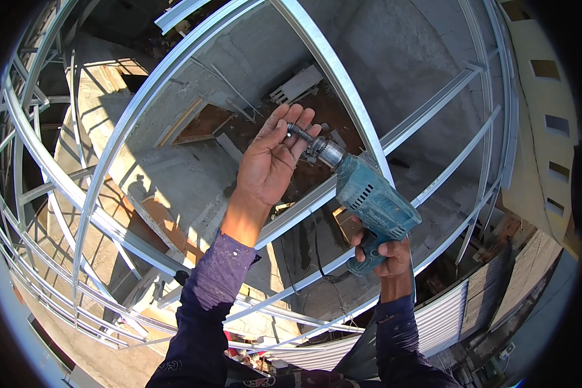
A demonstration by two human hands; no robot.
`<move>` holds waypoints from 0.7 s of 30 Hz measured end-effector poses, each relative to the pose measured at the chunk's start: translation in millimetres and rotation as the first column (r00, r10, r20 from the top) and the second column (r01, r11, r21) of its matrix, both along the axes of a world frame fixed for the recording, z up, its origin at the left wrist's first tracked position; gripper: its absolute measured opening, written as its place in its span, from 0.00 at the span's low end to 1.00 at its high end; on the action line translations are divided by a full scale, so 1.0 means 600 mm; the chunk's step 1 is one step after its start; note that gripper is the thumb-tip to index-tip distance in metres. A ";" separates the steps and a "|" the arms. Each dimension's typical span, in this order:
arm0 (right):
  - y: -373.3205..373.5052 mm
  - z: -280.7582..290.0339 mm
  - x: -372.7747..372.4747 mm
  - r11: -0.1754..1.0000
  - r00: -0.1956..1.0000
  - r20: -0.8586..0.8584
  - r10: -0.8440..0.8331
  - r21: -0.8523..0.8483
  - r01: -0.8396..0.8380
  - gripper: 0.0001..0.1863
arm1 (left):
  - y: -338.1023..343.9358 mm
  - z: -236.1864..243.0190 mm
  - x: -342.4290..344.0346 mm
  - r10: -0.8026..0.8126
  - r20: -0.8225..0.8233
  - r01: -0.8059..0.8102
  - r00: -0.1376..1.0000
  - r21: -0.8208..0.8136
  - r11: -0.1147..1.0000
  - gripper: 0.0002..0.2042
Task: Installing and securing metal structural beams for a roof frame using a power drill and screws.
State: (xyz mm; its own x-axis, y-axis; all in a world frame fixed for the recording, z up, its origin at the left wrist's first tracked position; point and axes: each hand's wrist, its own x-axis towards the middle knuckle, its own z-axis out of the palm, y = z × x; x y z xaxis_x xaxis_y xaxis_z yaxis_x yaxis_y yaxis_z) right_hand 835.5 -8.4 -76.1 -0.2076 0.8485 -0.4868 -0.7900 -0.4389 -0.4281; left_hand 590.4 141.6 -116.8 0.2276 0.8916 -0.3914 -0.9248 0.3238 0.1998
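Observation:
A scuffed teal power drill (376, 202) tilts up and to the left, its grip wrapped by my right hand (389, 257). From its metal chuck (330, 154) a dark driver bit (302, 134) reaches toward my left hand (269, 158). The left palm is turned up, with thumb and fingers closed around the bit's tip. A small shiny piece shows at that tip; whether it is a separate screw I cannot tell. Behind the drill runs a galvanized steel channel (343, 77), part of an open metal frame.
Curved-looking steel members (119, 139) surround me, with open gaps onto a lower level. Down there lie boards and a pale slab (299, 84) beside concrete walls. A thin dark cable (319, 249) hangs below the drill. Corrugated sheeting (433, 317) lies at lower right, a yellowish wall (542, 123) far right.

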 end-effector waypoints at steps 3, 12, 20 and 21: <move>0.002 0.002 0.007 1.000 0.999 0.030 0.022 0.008 -0.022 0.43 | -0.002 0.007 -0.001 -0.019 -0.081 0.017 0.997 -0.019 1.000 0.15; -0.002 -0.012 0.032 0.992 0.974 0.205 0.093 0.065 -0.108 0.37 | -0.003 0.026 -0.017 -0.157 -0.155 0.149 0.975 -0.059 0.987 0.22; 0.001 -0.003 0.038 0.999 0.992 0.122 -0.026 0.047 0.021 0.40 | 0.066 -0.037 -0.129 -0.008 -0.902 0.212 0.431 0.093 0.973 0.12; 0.002 -0.004 0.037 0.998 0.992 0.124 -0.035 0.058 0.028 0.40 | 0.111 -0.041 -0.158 0.129 -0.952 0.215 0.276 0.192 0.958 0.10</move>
State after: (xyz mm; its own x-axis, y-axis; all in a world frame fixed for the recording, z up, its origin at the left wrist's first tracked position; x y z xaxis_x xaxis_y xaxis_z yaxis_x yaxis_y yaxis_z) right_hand 857.9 -6.9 -78.4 -0.1213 0.8802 -0.4589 -0.7420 -0.3875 -0.5470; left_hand 495.9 207.9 -141.2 -0.1124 0.9840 -0.1382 0.0010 0.1392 0.9903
